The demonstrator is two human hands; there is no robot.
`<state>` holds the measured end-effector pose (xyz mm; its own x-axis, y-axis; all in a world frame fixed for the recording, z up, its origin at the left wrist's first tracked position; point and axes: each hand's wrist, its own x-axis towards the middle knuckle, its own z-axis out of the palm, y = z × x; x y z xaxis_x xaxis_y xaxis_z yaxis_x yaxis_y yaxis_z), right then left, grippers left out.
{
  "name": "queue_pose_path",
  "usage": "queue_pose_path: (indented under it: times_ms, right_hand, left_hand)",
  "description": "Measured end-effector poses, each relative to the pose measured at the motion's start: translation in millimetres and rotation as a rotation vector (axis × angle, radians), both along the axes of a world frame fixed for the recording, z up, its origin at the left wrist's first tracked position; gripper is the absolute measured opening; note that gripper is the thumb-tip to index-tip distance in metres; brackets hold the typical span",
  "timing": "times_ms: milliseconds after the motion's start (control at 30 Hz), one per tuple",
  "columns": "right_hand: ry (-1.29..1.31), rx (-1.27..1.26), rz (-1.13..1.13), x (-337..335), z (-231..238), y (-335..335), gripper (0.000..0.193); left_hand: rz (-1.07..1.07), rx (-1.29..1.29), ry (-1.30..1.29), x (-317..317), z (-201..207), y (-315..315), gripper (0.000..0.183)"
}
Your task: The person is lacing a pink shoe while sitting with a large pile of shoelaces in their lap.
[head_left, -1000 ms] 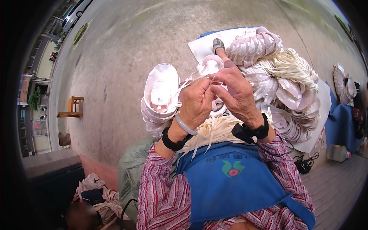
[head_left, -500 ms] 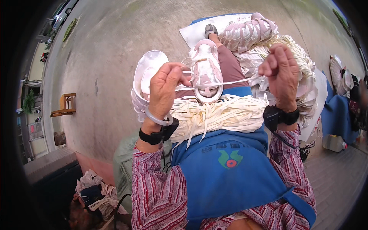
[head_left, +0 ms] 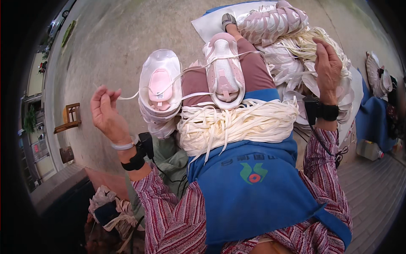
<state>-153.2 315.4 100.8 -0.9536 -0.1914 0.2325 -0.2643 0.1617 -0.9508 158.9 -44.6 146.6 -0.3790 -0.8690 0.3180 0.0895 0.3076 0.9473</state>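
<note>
A pink and white sneaker upper (head_left: 225, 74) lies across my lap, on the mauve trousers. A white shoelace (head_left: 198, 70) runs from its eyelets toward both sides. Out to the left, my left hand (head_left: 109, 116) pinches one end of this lace between its fingertips. My right hand (head_left: 328, 70) is raised far to the right, its fingers pressed together; whether lace is between them is too fine to see. Just below the upper, a thick bundle of cream laces (head_left: 237, 127) spreads over my blue apron (head_left: 253, 203).
Left of the upper stands a stack of white uppers (head_left: 158, 59) with pink inside. More uppers (head_left: 275, 23) and cream laces pile on a white sheet (head_left: 207, 27) at the far right. A small wooden stool (head_left: 72, 118) stands on the concrete floor. A plastic jug (head_left: 370, 150) is at right.
My hands have moved apart, the left outward to the left, the right up and right. The lace stretched between them now trails across the upper, its left part drawn out over the stack.
</note>
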Motion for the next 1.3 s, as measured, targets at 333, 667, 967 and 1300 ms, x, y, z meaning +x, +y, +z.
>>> queue_pose_path:
  times_ms: [333, 667, 967, 1300]
  right_hand:
    - [0.351, 0.557, 0.460, 40, -87, -116, 0.015]
    - [0.423, 0.547, 0.546, 30, -95, -124, 0.011]
    - [0.429, 0.628, 0.571, 27, -99, -120, 0.010]
    - [0.405, 0.568, 0.549, 34, -94, -118, 0.011]
  left_hand:
    - [-0.579, -0.511, -0.666, -127, -123, 60, 0.022]
    - [-0.676, -0.509, -0.757, -135, -128, 56, 0.012]
    - [-0.645, -0.542, -0.683, -138, -135, 48, 0.005]
    - [-0.588, -0.543, -0.702, -134, -139, 43, 0.005]
